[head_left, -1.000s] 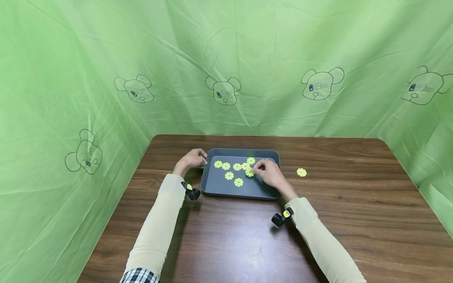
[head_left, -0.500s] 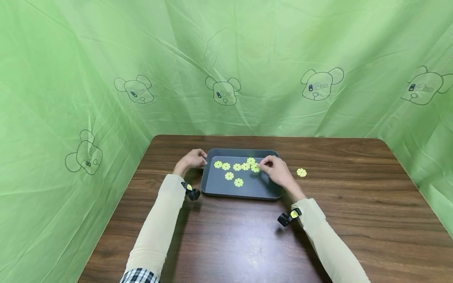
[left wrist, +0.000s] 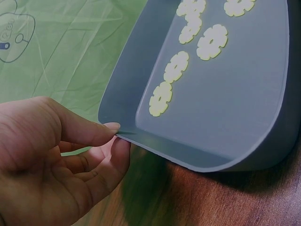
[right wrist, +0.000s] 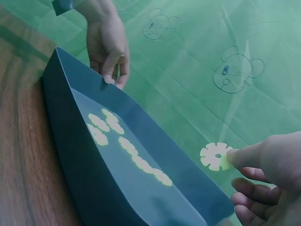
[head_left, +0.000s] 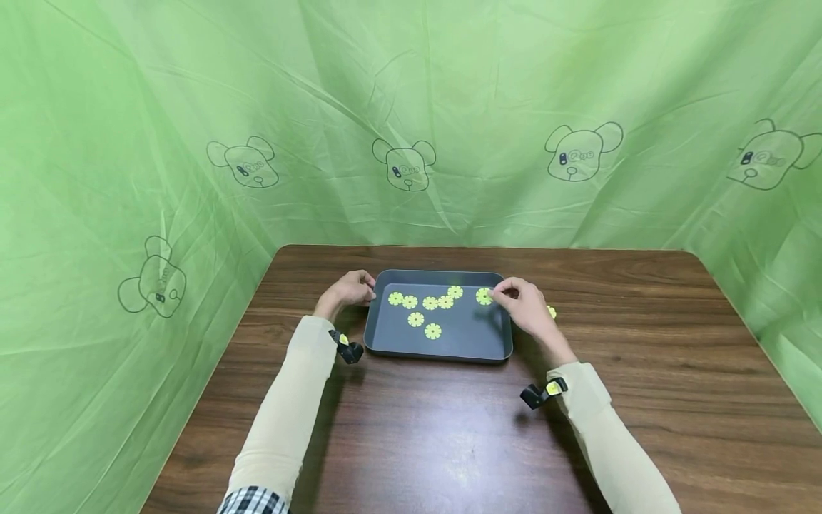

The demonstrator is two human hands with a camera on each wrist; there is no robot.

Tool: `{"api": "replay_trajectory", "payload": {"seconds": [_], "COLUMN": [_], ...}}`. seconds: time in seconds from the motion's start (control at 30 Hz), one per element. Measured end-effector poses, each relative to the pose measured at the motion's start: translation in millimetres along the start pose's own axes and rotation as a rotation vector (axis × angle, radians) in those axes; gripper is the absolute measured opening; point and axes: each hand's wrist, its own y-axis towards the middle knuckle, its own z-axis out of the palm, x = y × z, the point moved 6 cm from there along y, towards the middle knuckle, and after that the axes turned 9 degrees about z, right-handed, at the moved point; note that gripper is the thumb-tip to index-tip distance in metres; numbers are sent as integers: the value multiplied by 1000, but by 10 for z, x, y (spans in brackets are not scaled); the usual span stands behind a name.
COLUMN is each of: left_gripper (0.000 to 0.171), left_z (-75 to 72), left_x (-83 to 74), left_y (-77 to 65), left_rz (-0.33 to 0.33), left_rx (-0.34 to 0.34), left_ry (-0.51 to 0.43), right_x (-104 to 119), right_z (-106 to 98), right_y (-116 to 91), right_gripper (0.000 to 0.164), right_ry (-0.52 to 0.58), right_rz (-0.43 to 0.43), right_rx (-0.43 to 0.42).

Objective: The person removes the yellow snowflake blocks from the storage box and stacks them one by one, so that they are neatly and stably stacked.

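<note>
My left hand [head_left: 349,289] pinches the left rim of a dark grey baking tray [head_left: 398,343], thumb over the edge and fingers below it, as the left wrist view [left wrist: 160,155] shows. Between thumb and fingertips, my right hand [head_left: 523,303] holds a yellow, notched, flower-shaped disc [right wrist: 215,157] with a small centre hole. It is raised over the tray's right side. Several like discs [head_left: 433,331] lie flat on the tray floor, some touching or overlapping in a row.
Another yellow notched disc [head_left: 551,312] lies on the wooden table [head_left: 629,343] right of the tray, partly hidden behind my right hand. A green curtain [head_left: 488,86] with bear-head outlines hangs behind and beside the table.
My right hand has moved right and slightly away from me, lifting the pinched disc off the other discs. My left hand and the tray have stayed nearly still.
</note>
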Motion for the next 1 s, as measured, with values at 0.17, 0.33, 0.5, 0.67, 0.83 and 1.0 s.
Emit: {"api": "replay_trajectory", "payload": {"seconds": [0.17,0.33,0.5,0.67,0.83,1.0], "left_gripper": [33,33,34,33,33,33], "left_z": [10,4,3,0,0,1], "left_x": [2,-7,1,11,3,16], "left_y": [4,-5,1,7,3,7], "left_rz": [7,4,-1,-5,5,5], "left_rx": [3,4,6,6,6,9], "left_ry": [8,20,17,16,22,25], "right_x": [-106,-225,-313,-400,-511,-669], "right_z": [-101,-197,-292,-392,-478,-540], "right_y": [-12,-43,-71,-96,-137,-174], "right_gripper": [23,26,27,28,30,35], "right_ry": [10,34,40,18,-6,-19], "right_rz": [27,61,71,87,107,154], "right_rx": [-13,-23,-39,-47,-69,-94]}}
